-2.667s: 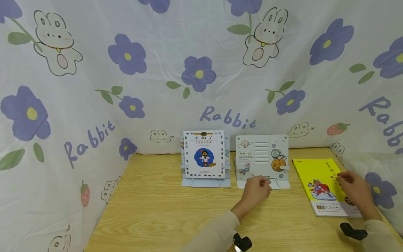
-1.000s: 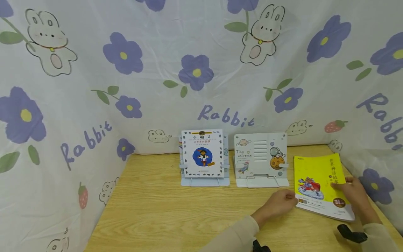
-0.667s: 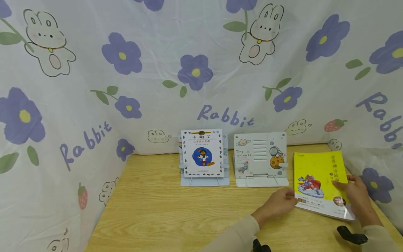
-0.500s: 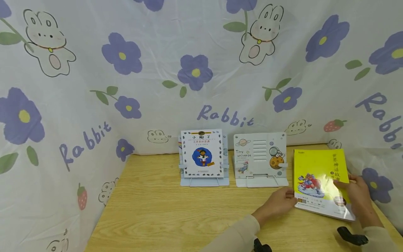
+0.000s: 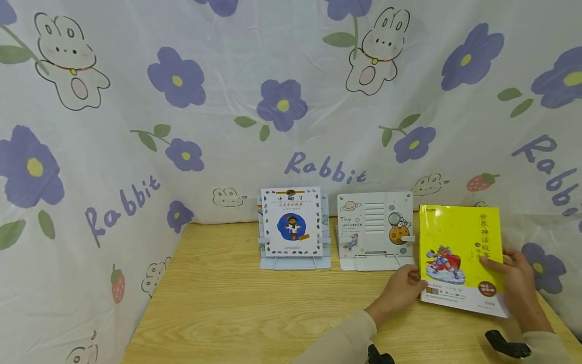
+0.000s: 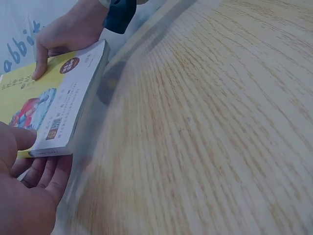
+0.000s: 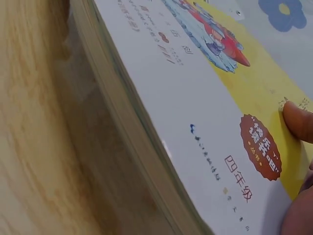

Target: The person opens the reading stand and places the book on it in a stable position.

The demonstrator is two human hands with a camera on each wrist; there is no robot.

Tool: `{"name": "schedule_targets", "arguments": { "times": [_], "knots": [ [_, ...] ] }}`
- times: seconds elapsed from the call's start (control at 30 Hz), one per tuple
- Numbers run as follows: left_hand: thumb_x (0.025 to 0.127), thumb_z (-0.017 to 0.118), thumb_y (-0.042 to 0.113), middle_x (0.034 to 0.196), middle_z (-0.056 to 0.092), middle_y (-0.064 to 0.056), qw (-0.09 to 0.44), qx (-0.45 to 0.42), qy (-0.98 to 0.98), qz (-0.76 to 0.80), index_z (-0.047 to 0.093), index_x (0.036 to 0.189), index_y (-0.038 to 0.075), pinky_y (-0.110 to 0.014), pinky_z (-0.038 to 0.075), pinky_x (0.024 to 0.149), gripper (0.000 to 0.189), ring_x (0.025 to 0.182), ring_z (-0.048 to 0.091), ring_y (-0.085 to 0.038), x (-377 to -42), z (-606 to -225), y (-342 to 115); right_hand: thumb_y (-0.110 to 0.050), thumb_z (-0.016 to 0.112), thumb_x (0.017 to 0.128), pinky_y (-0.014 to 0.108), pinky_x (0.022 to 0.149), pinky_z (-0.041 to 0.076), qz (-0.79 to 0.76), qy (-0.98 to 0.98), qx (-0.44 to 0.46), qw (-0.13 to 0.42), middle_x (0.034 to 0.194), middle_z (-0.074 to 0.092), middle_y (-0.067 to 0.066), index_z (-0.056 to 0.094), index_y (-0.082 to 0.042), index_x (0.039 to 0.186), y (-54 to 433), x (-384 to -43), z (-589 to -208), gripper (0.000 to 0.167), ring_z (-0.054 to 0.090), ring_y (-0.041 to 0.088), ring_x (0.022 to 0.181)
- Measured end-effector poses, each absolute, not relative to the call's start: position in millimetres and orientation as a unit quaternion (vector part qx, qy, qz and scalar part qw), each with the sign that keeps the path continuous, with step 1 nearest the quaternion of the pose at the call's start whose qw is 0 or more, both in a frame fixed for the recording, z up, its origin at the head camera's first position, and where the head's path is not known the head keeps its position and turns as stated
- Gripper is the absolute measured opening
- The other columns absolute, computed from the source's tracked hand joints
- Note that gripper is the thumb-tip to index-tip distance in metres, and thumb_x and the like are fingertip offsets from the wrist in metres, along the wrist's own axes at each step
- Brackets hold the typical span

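A yellow and white paperback book [image 5: 459,253] is held up off the table between both hands, its top edge tilted back. My right hand [image 5: 520,283] grips its right edge, thumb on the cover. At the lower left corner my left hand [image 5: 400,293] pinches the book; in the left wrist view the thumb [image 6: 24,138] lies on the cover and the fingers are beneath. Seen from the right wrist, the book [image 7: 171,98] hangs over the wood with its page edges showing. Left of it stands a white book stand [image 5: 377,222] with a space print, bearing no book.
Farther left, a second book stand [image 5: 295,263] holds a white picture book [image 5: 293,222] upright. Both stands are near the back edge of the wooden table [image 5: 236,313]. A patterned curtain [image 5: 236,151] hangs behind and at the sides.
Since the earliest frame, my left hand has moved right from the white stand to the book. The book has turned straighter, risen and tipped up, lately shifting slightly left.
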State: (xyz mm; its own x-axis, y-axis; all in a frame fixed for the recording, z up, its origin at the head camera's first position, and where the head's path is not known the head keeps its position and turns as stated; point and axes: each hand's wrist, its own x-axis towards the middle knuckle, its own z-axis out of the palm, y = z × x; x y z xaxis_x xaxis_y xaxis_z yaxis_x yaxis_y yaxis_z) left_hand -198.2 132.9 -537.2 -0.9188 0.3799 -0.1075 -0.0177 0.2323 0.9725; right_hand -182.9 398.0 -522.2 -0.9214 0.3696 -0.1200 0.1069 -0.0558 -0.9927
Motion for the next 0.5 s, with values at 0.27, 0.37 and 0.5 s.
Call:
{"name": "schedule_targets", "arguments": {
  "times": [0.27,0.37,0.5],
  "knots": [
    [0.097,0.076,0.007,0.097,0.06,0.009,0.128,0.116,0.742,0.648,0.066,0.123,0.011,-0.015,0.05,0.077,0.028,0.083,0.053,0.003,-209.3,-532.8,122.5,-0.022,0.071,0.103,0.024,0.063,0.062,0.695,-0.702,-0.131,0.085,0.093,0.074,-0.026,0.047,-0.034,0.122,383.2,-190.0,-512.1,0.034,0.074,0.01,0.071],
    [0.098,0.076,0.008,0.097,0.06,0.01,0.122,0.12,0.742,0.649,0.066,0.122,0.013,-0.015,0.051,0.077,0.027,0.084,0.054,0.003,-214.4,-532.0,116.5,-0.023,0.071,0.103,0.024,0.063,0.062,0.689,-0.71,-0.119,0.086,0.095,0.074,-0.027,0.046,-0.036,0.122,376.9,-194.2,-507.8,0.034,0.074,0.008,0.072],
    [0.099,0.075,0.011,0.1,0.06,0.011,0.11,0.127,0.737,0.654,0.066,0.123,0.016,-0.016,0.052,0.076,0.026,0.086,0.057,0.003,-221.0,-530.2,107.0,-0.022,0.07,0.104,0.022,0.064,0.061,0.673,-0.729,-0.079,0.096,0.099,0.071,-0.029,0.043,-0.037,0.127,368.5,-200.6,-501.9,0.039,0.074,0.003,0.076]
  ]
}}
